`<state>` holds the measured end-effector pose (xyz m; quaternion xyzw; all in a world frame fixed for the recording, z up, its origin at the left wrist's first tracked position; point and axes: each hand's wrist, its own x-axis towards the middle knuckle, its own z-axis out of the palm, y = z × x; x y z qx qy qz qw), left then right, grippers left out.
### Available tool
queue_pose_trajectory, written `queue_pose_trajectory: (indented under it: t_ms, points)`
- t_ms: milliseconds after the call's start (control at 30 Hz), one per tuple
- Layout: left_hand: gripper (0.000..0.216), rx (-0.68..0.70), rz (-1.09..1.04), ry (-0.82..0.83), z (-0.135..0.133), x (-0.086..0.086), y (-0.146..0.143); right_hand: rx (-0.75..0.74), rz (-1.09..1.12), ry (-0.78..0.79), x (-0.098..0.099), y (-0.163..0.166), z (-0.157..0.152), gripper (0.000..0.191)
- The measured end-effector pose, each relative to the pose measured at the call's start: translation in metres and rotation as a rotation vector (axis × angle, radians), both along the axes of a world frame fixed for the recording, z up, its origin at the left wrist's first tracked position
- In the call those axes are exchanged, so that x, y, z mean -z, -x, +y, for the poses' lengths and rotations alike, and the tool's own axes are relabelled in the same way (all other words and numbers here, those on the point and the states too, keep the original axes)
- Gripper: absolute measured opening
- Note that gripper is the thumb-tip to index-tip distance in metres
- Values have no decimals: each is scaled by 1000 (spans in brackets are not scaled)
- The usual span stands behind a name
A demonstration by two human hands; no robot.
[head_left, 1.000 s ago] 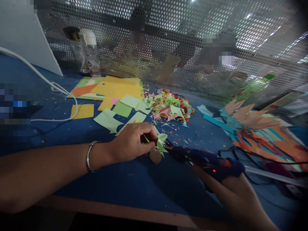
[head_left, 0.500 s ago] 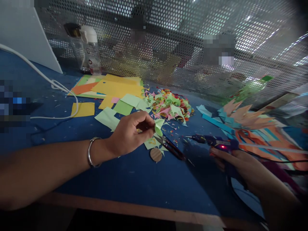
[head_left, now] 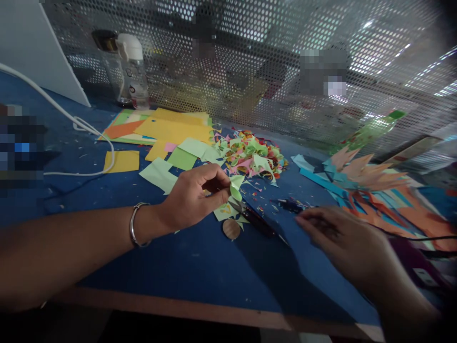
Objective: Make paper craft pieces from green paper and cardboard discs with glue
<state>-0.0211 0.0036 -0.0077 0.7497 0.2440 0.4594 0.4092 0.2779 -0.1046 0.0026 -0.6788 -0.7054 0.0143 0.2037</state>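
My left hand [head_left: 200, 193] pinches a small folded piece of light green paper [head_left: 236, 187] between thumb and fingertips, just above the table. My right hand [head_left: 332, 233] is to the right, its fingers loosely bent with nothing visible in them. Behind its fingertips the dark glue gun [head_left: 291, 205] lies on the table, mostly hidden by the hand. Scissors [head_left: 255, 219] with dark handles lie between the two hands. Beside their blades sits a round wooden disc [head_left: 231, 229], next to scraps of pale green paper [head_left: 221, 212].
A heap of colourful paper clippings [head_left: 250, 155] lies beyond my left hand. Yellow sheets [head_left: 171, 126] are stacked at the back left near clear bottles [head_left: 135, 71]. Orange and blue paper pieces [head_left: 371, 186] spread at right. A white cable [head_left: 53, 105] crosses the left; a perforated metal screen [head_left: 235, 62] stands behind.
My right hand has put the glue gun down on the table and let go of it. My left hand keeps its hold on the green paper, almost unmoved.
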Motion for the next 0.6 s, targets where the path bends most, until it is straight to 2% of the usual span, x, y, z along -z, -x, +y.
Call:
queue_pose_trajectory:
  t_ms: [100,200,433,600]
  points:
    - [6,-23,15,-15,0,-2,1,-266,42,109,-10,49,23,20]
    - [6,-40,25,-33,0,-4,3,-442,-28,149,-12,79,48,18]
    - [9,-34,50,-48,2,-2,3,-540,-147,169,4,89,73,16]
    - [10,-31,62,-18,4,0,2,-601,-90,226,7,92,75,22]
